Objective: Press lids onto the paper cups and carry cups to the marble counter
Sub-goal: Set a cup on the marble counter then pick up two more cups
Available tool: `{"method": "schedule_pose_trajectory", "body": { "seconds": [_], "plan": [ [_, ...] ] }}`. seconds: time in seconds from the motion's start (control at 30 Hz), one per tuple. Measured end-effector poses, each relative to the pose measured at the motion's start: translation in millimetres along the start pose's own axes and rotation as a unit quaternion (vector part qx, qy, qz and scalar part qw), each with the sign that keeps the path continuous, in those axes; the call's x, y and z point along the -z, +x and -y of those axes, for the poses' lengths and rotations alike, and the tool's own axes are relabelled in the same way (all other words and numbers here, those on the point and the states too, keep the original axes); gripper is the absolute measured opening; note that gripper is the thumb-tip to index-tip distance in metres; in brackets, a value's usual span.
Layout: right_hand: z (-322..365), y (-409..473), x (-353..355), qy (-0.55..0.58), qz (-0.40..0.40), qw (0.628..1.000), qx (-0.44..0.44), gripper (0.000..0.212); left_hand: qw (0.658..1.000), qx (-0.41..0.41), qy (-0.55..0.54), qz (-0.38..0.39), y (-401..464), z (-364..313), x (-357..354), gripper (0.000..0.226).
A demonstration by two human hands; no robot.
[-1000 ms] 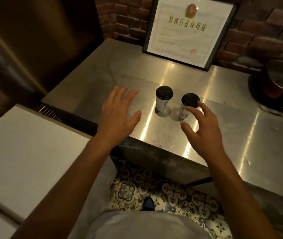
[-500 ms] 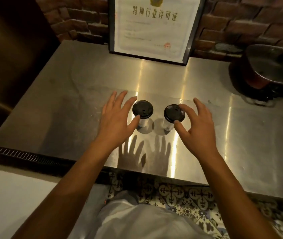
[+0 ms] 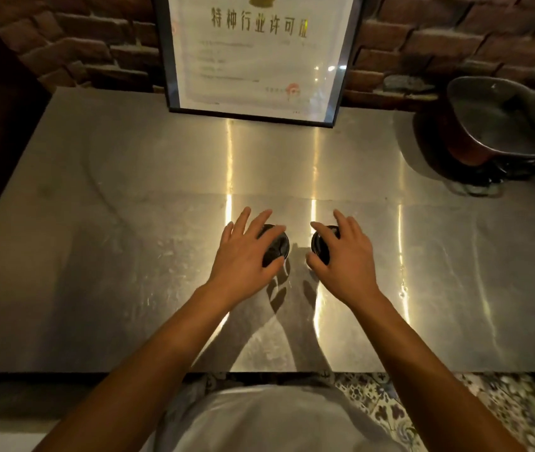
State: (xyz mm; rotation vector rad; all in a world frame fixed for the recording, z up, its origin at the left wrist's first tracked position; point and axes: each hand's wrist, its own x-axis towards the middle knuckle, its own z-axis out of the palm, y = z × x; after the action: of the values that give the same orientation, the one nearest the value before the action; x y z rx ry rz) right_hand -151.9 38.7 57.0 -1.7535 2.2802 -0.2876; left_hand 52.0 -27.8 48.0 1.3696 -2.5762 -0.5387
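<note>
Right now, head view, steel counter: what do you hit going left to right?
left hand → left cup's black lid → right cup's black lid → right hand → copper pot at the far right. The framed certificate stands behind, spanning the middle, so it is left out.

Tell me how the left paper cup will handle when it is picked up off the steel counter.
Likely light: the left cup is small, mostly hidden under the left hand. Its paper wall would probably give if squeezed, so a grip near the black lid seems safer. It may slide on the polished steel counter rather than tip. Whether it is full cannot be seen.
</note>
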Motion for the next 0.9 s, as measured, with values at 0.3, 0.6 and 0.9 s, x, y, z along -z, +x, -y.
{"method": "schedule_pose_trajectory", "body": {
  "seconds": [0.3, 0.6, 0.9],
  "plan": [
    [-11, 18, -30, -0.006, 0.022, 1.000, -0.014, 0.057, 0.997, 0.029, -0.001, 0.068, 27, -8, -29, 0.070],
    [-36, 37, -20, -0.034, 0.057, 0.995, 0.077, 0.066, 0.991, 0.123, 0.034, 0.032, 33, -27, -41, 0.073],
    [-47, 51, 18, 0.015, 0.074, 0.977, 0.200, 0.073, 0.953, 0.287, -0.031, -0.087, -47, -58, -18, 0.073]
  ]
}}
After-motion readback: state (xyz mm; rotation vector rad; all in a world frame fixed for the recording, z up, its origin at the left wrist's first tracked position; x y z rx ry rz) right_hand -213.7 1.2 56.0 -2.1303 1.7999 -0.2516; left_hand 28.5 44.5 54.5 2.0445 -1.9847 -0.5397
